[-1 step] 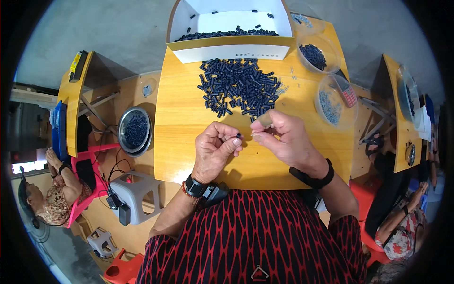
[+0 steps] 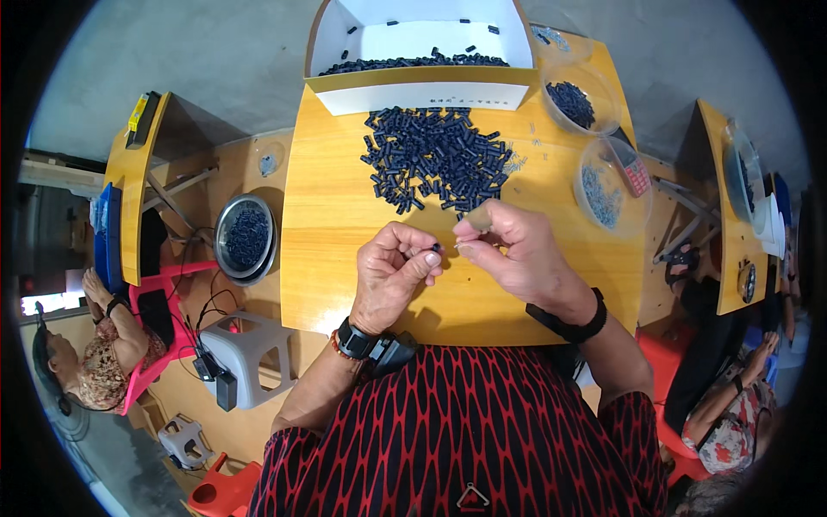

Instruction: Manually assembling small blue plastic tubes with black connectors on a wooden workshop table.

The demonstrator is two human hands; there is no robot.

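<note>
Over the near part of the yellow wooden table [image 2: 319, 258], my left hand [image 2: 392, 276] pinches a small black cylinder [image 2: 437, 248] between thumb and fingers. My right hand [image 2: 517, 254] is closed in a pinch just right of it; whatever tiny pale piece sits at its fingertips is too small to make out. A small gap separates the two hands. Beyond them lies a loose heap of black cylinders [image 2: 431, 159]. Small silvery pins [image 2: 515, 162] are scattered at the heap's right side.
An open white box [image 2: 413, 96] with more cylinders stands behind the heap. On the right are a clear bowl of cylinders [image 2: 570, 103], a clear tub of pins [image 2: 600, 196] and a red calculator [image 2: 637, 179]. A metal basin [image 2: 245, 237] and grey stool [image 2: 245, 358] stand left. People sit at both sides.
My right hand has shifted very slightly to the left. Both hands keep their pinch.
</note>
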